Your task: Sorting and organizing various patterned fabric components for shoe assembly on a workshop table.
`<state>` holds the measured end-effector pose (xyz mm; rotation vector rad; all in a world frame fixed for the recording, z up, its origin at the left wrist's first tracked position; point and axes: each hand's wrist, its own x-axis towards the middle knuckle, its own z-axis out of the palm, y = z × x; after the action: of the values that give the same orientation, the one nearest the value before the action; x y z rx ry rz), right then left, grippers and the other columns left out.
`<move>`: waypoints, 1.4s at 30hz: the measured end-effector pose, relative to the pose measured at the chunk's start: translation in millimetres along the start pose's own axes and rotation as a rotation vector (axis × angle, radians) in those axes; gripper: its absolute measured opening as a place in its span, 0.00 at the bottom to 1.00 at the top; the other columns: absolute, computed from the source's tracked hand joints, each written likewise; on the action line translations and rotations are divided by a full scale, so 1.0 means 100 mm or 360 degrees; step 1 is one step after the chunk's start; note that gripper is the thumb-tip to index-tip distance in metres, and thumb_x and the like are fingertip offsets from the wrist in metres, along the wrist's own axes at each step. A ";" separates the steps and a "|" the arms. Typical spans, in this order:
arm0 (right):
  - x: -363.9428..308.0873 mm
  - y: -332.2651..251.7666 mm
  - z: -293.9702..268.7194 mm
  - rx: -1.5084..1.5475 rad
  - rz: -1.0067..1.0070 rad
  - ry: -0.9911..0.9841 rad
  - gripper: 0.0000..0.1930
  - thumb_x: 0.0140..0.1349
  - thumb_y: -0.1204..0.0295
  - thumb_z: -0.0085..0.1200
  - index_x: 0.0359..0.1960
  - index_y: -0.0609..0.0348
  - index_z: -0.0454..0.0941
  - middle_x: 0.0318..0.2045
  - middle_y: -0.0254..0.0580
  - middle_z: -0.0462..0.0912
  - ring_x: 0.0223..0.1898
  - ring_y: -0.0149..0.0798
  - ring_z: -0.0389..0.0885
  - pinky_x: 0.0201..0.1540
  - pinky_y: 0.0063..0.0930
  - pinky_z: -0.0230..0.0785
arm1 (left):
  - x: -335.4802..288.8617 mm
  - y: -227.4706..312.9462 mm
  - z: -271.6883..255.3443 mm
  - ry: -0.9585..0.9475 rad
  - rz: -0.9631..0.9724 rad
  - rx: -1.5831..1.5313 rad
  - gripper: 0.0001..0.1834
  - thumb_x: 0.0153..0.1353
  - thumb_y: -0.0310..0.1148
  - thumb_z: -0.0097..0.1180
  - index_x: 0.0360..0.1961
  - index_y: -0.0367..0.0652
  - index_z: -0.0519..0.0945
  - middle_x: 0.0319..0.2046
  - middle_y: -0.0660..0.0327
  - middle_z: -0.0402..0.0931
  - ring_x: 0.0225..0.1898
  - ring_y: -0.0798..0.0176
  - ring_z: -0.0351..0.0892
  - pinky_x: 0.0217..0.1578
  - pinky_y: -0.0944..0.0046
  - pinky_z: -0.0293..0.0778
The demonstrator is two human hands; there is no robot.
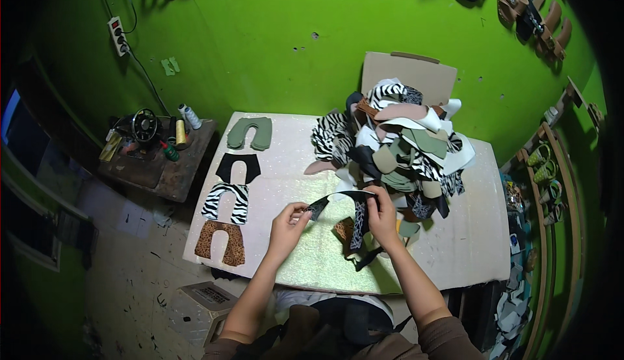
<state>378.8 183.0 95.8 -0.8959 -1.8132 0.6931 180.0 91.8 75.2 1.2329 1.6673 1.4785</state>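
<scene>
Both hands are closed on one piece: the left end of a curved dark piece (359,220) is pinched by the fingers of the left hand (290,225), its right side gripped by the right hand (382,212). Piece is held over the near middle of the table (465,249), bowed between the hands, pale edge up, black-and-grey pattern seen on the part hanging by the right hand. Just below it, a brown spotted piece (342,230) and a black strip (368,259) are seen, partly overlapped.

Behind, a mixed heap (426,142) of zebra, green, white, black and pink cut pieces is piled, with a cardboard flap (409,74) upright at its back. Along the table's left side, U-shaped pieces are set out in a column, far to near: green (238,137), black (227,168), zebra-striped (214,202), leopard-spotted (208,243). Further left, a sewing machine (144,126) and thread cones (181,131) are placed on a wooden stand (187,168).
</scene>
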 end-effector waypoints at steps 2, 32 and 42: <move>0.03 0.00 0.17 0.0050 0.0094 -0.0026 0.08 0.61 0.74 0.43 0.40 0.62 0.71 0.33 0.49 0.75 0.34 0.47 0.75 0.39 0.30 0.65 | 0.03 -0.06 -0.12 -0.0156 -0.0144 -0.0159 0.13 0.59 0.30 0.54 0.41 0.32 0.74 0.29 0.59 0.77 0.29 0.73 0.75 0.29 0.74 0.70; 1.35 1.19 2.52 -0.0266 0.0449 0.0104 0.19 0.54 0.82 0.46 0.50 0.71 0.69 0.46 0.56 0.68 0.47 0.53 0.69 0.50 0.34 0.63 | 2.75 -1.78 -0.55 0.0022 -0.0036 0.0606 0.18 0.54 0.24 0.54 0.47 0.37 0.70 0.31 0.53 0.77 0.28 0.58 0.79 0.29 0.63 0.72; 1.32 1.37 2.56 -0.1277 0.0146 -0.0300 0.26 0.52 0.73 0.47 0.53 0.77 0.62 0.59 0.60 0.59 0.60 0.54 0.58 0.61 0.39 0.50 | 3.11 -1.75 -0.51 -0.0022 0.0328 0.0910 0.11 0.54 0.21 0.50 0.40 0.34 0.72 0.36 0.49 0.73 0.38 0.47 0.74 0.37 0.58 0.71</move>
<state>144.0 351.2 -39.8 -1.4710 -2.2693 0.0701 -33.7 359.9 -37.6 1.7514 2.0856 1.1252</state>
